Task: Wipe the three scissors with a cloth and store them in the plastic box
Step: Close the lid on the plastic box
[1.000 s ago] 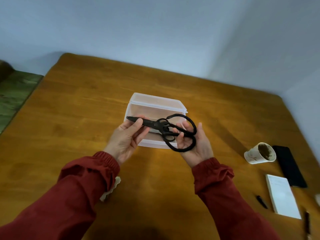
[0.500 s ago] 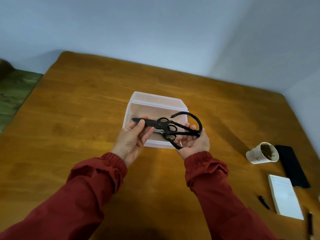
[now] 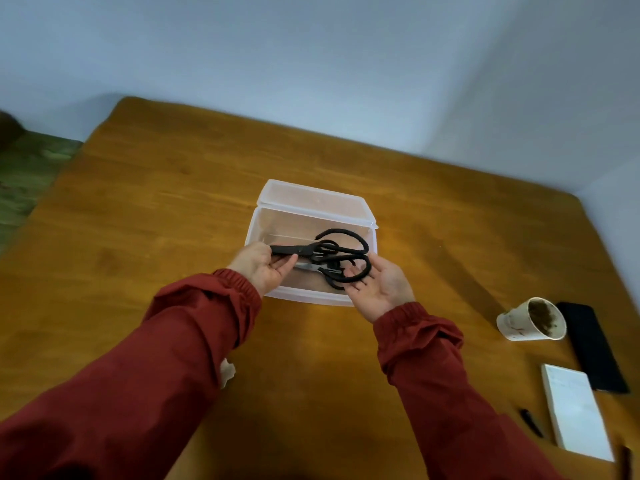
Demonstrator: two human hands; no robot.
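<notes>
**Over an open clear box, two hands hold black scissors**

At the middle of a brown wooden worktop (image 3: 173,220) sits a clear plastic box (image 3: 304,295). Its hinged lid (image 3: 311,199) is folded back on the far side. Both hands reach over the box from red sleeves.

On the left hand (image 3: 263,268), the fingers and thumb pinch the closed blades of large black scissors (image 3: 301,250). The scissors lie level over the box, with the tips pointing left and the looped handles to the right. The right hand (image 3: 377,285) is palm up, with its fingers flat and relaxed. The nearer handle loop rests on its fingertips without being gripped. Whether the scissors touch the box floor cannot be told.

Beneath them, inside the box, lies a second pair (image 3: 306,267) with a silver blade and dark handles. A scrap of white cloth (image 3: 227,370) shows on the worktop just beside the left sleeve.

Well to the right are:
- a paper cup (image 3: 512,325), brown-stained inside
- a black phone (image 3: 592,344) just beyond the cup
- a white notepad (image 3: 571,410) nearer the viewer
- a dark pen (image 3: 531,422) beside the notepad
</notes>
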